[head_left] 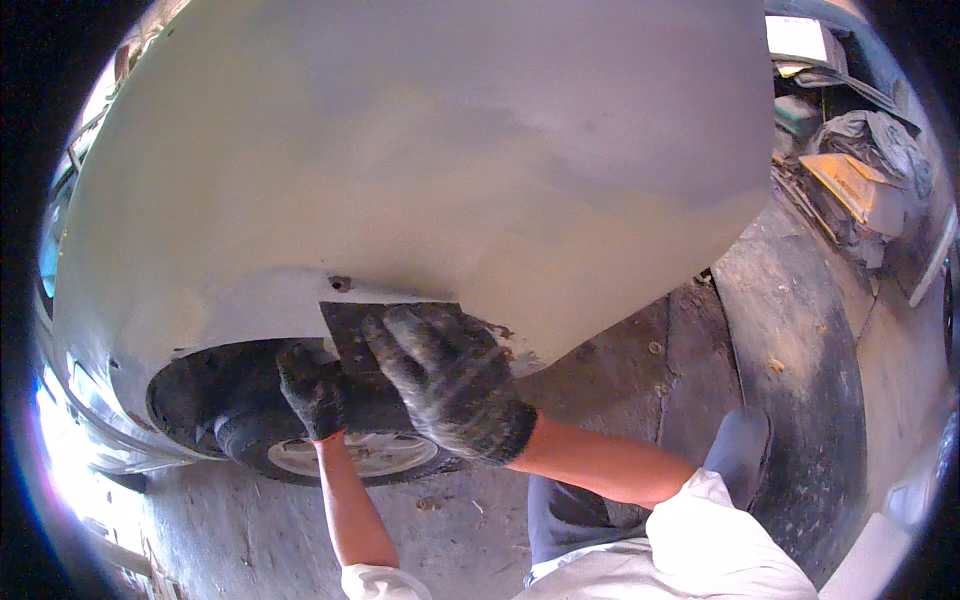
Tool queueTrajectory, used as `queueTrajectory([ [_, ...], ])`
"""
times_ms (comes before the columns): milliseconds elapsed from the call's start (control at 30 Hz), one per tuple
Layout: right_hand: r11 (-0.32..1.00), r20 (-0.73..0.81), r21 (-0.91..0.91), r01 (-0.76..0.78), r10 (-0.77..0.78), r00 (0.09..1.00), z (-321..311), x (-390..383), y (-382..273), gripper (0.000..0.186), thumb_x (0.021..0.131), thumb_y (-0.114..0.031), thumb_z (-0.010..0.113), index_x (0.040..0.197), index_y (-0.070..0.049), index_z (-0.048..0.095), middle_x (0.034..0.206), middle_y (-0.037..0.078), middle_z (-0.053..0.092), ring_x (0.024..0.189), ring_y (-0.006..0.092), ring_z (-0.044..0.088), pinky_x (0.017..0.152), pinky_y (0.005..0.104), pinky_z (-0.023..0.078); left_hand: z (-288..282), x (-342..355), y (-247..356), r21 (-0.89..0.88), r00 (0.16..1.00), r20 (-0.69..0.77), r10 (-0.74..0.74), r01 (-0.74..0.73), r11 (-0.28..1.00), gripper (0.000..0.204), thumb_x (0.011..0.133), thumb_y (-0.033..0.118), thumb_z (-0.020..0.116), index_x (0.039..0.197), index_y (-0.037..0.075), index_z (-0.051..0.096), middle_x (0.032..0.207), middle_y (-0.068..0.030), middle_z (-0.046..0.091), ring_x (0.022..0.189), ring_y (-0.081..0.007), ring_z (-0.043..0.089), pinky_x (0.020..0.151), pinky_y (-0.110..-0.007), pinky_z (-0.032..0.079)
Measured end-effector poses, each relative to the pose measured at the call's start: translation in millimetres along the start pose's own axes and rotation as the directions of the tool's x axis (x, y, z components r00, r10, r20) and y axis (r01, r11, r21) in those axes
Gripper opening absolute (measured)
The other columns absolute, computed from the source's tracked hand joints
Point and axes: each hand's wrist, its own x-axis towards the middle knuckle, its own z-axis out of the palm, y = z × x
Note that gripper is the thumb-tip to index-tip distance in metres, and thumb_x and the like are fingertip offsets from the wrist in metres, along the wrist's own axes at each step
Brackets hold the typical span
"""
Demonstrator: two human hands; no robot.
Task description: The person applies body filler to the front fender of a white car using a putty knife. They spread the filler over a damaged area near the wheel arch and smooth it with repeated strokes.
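In front of me is a large curved car body panel (420, 150) in patchy grey and beige, with a wheel arch at its lower left. At its lower edge is a dark, straight-edged rectangular piece (345, 325); whether it is a plate or an opening I cannot tell. My right hand (450, 385), in a dark worn glove, lies over it with fingers stretched out. My left hand (312, 390), gloved too, is closed at the arch's edge, just left of that piece. What its fingers grip is hidden. Below both hands sits a wheel (350, 455).
A small rusty hole (341, 283) marks the panel above the dark piece, and chipped rust (505, 345) shows beside my right hand. Clutter with a yellow-orange box (850, 185) and a grey plastic bag (880, 140) is heaped at the far right. The floor (800, 330) is stained.
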Motion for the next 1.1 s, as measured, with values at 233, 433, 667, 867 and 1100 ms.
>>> queueTrajectory([
  [233, 0.967, -0.501, -0.182, -0.177, 0.063, 0.863, -44, 8, 113, 0.039, 0.082, 0.007, 0.058, 0.12, -0.001, 0.06, 0.111, 0.02, 0.059, 0.101, 0.0374, 0.056, 0.087, 0.0439, 0.046, -3, -1, -9, 0.048, 0.996, -0.043, 0.078, -0.075, 0.996, 0.068, 0.077, 0.0, 0.057, 0.141, -0.005, 0.035, 0.141, -0.0155, 0.045, 0.134, -0.025, 0.039, 0.115, -0.039, 0.026],
  [433, 0.955, -0.458, -0.179, -0.238, 0.133, 0.879, -6, -3, 100, 0.049, 0.079, -0.001, 0.064, 0.128, -0.002, 0.057, 0.117, 0.019, 0.056, 0.106, 0.038, 0.054, 0.092, 0.0462, 0.045, -10, -1, -18, 0.114, 0.998, -0.055, 0.035, -0.028, 0.993, 0.064, 0.082, 0.004, 0.053, 0.142, -0.005, 0.033, 0.141, -0.016, 0.045, 0.134, -0.0266, 0.04, 0.115, -0.04, 0.027],
  [667, 0.958, -0.241, -0.106, -0.266, 0.235, 0.942, 17, -18, 53, 0.05, 0.077, -0.007, 0.066, 0.126, -0.004, 0.058, 0.128, 0.017, 0.051, 0.112, 0.038, 0.053, 0.092, 0.0481, 0.045, -10, 1, -13, 0.383, 0.987, -0.028, 0.159, -0.136, 0.914, 0.045, 0.086, -0.002, 0.045, 0.131, -0.005, 0.048, 0.128, -0.0157, 0.057, 0.117, -0.0225, 0.053, 0.106, -0.033, 0.036],
  [867, 0.972, -0.187, -0.097, -0.215, 0.194, 0.963, 29, -33, 25, 0.054, 0.071, -0.007, 0.066, 0.125, -0.006, 0.06, 0.13, 0.015, 0.051, 0.104, 0.0339, 0.056, 0.082, 0.0469, 0.047, -13, 0, -15, 0.17, 0.998, -0.027, 0.049, -0.044, 0.984, 0.059, 0.079, -0.003, 0.046, 0.138, -0.004, 0.04, 0.134, -0.0158, 0.052, 0.127, -0.0234, 0.046, 0.111, -0.036, 0.031],
  [1100, 0.989, 0.002, 0.005, -0.148, 0.148, 0.989, 7, -52, 14, 0.057, 0.077, -0.014, 0.057, 0.134, -0.01, 0.053, 0.134, 0.017, 0.049, 0.114, 0.0378, 0.053, 0.089, 0.052, 0.046, -13, -1, -16, 0.033, 0.999, -0.047, -0.005, 0.007, 0.999, 0.068, 0.076, -0.008, 0.044, 0.143, -0.002, 0.035, 0.14, -0.0158, 0.046, 0.133, -0.0246, 0.041, 0.113, -0.038, 0.03],
])
